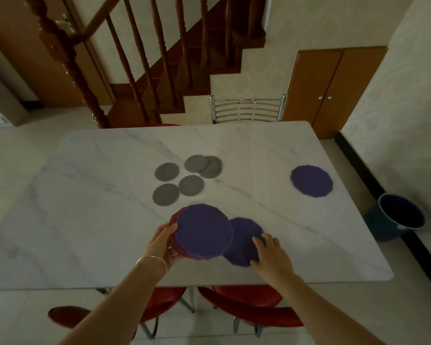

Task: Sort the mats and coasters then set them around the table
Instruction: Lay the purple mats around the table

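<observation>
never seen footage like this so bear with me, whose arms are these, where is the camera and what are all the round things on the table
There is no machine: the arms belong to a person wearing a camera on the head, looking forward and down, so there is just one view. The left hand grips a stack of mats, purple on top with red edges showing beneath. The right hand rests on a purple mat beside the stack, its thumb at the mat's near edge. Another purple mat lies alone to the right. Five small grey coasters lie in a cluster mid-table, two overlapping. All sit on a white marble table.
</observation>
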`<control>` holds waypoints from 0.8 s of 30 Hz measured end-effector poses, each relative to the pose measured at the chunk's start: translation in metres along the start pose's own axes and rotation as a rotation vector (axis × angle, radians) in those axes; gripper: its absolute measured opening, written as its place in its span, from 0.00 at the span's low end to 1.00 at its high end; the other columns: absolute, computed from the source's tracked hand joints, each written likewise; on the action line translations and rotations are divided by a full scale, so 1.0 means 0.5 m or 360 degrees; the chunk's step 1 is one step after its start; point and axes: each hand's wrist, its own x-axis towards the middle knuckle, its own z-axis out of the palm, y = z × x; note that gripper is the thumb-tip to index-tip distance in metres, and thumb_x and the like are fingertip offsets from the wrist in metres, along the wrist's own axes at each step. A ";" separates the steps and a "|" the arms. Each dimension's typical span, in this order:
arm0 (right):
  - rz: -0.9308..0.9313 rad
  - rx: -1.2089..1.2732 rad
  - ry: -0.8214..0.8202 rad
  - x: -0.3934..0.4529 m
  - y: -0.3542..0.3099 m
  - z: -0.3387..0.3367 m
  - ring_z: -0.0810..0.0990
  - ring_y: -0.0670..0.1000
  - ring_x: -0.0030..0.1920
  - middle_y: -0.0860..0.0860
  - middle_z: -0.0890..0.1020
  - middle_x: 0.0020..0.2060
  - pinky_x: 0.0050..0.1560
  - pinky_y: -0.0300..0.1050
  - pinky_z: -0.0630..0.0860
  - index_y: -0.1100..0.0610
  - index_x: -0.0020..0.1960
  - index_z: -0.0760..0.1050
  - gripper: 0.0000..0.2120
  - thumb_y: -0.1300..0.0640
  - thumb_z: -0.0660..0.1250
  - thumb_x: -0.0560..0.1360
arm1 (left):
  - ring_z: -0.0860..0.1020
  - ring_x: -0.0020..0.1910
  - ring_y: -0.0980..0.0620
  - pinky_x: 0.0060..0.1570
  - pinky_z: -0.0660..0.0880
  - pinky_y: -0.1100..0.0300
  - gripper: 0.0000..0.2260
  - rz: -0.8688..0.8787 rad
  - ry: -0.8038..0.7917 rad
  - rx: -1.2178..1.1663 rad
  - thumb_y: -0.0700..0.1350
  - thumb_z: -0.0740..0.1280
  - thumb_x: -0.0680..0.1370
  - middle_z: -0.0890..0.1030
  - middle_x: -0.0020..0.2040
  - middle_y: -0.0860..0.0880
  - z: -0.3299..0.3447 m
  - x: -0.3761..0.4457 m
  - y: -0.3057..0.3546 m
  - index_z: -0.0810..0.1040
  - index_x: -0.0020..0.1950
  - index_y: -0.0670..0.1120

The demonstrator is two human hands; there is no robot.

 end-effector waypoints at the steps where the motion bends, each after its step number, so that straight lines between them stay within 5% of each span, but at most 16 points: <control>1: 0.0001 -0.0021 -0.0014 0.000 0.000 0.004 0.57 0.56 0.73 0.56 0.54 0.75 0.67 0.50 0.69 0.52 0.76 0.53 0.31 0.48 0.61 0.77 | 0.77 0.55 0.33 0.50 0.72 0.26 0.05 -0.0003 -0.0001 0.0000 0.43 0.68 0.75 0.79 0.55 0.41 0.001 0.000 -0.002 0.76 0.49 0.46; 10: 0.0041 0.0030 0.0103 0.001 -0.007 0.011 0.61 0.55 0.71 0.54 0.60 0.73 0.65 0.48 0.70 0.53 0.74 0.59 0.26 0.49 0.59 0.78 | 0.78 0.55 0.32 0.46 0.73 0.26 0.06 -0.0023 -0.0030 -0.0046 0.43 0.69 0.73 0.79 0.57 0.41 -0.011 0.007 0.006 0.76 0.49 0.47; 13: 0.0088 0.0641 0.0291 0.013 -0.070 -0.026 0.68 0.52 0.68 0.52 0.70 0.68 0.64 0.47 0.70 0.53 0.70 0.67 0.19 0.50 0.54 0.81 | 0.77 0.55 0.31 0.45 0.72 0.24 0.07 -0.0040 -0.0037 -0.0082 0.43 0.70 0.73 0.79 0.58 0.40 -0.025 0.002 0.021 0.76 0.50 0.46; 16: 0.0120 0.1637 0.0148 0.021 -0.174 -0.080 0.77 0.51 0.58 0.47 0.79 0.57 0.65 0.54 0.72 0.56 0.62 0.74 0.18 0.48 0.52 0.82 | 0.76 0.56 0.30 0.45 0.72 0.24 0.09 -0.0059 -0.0049 -0.0091 0.43 0.70 0.73 0.77 0.59 0.39 -0.043 -0.004 0.048 0.76 0.52 0.46; 18: 0.0070 0.1859 0.0112 0.028 -0.242 -0.105 0.77 0.50 0.59 0.46 0.79 0.56 0.64 0.57 0.73 0.50 0.60 0.75 0.17 0.44 0.53 0.81 | 0.76 0.56 0.30 0.44 0.73 0.25 0.09 -0.0055 -0.0051 -0.0096 0.43 0.70 0.73 0.77 0.59 0.39 -0.063 -0.006 0.072 0.76 0.52 0.46; 20: 0.0040 0.1905 0.0134 0.035 -0.304 -0.121 0.79 0.51 0.57 0.45 0.80 0.53 0.60 0.58 0.76 0.45 0.54 0.77 0.12 0.44 0.57 0.79 | 0.77 0.55 0.31 0.40 0.76 0.28 0.10 -0.0056 -0.0043 -0.0123 0.43 0.70 0.72 0.77 0.58 0.39 -0.092 -0.002 0.101 0.76 0.53 0.47; 24: 0.0091 0.1673 0.0266 0.061 -0.411 -0.125 0.81 0.54 0.52 0.48 0.82 0.49 0.54 0.58 0.78 0.53 0.57 0.77 0.14 0.47 0.67 0.75 | 0.81 0.47 0.38 0.34 0.79 0.42 0.15 -0.0078 -0.0070 -0.0089 0.44 0.74 0.68 0.80 0.53 0.43 -0.166 0.013 0.169 0.77 0.52 0.49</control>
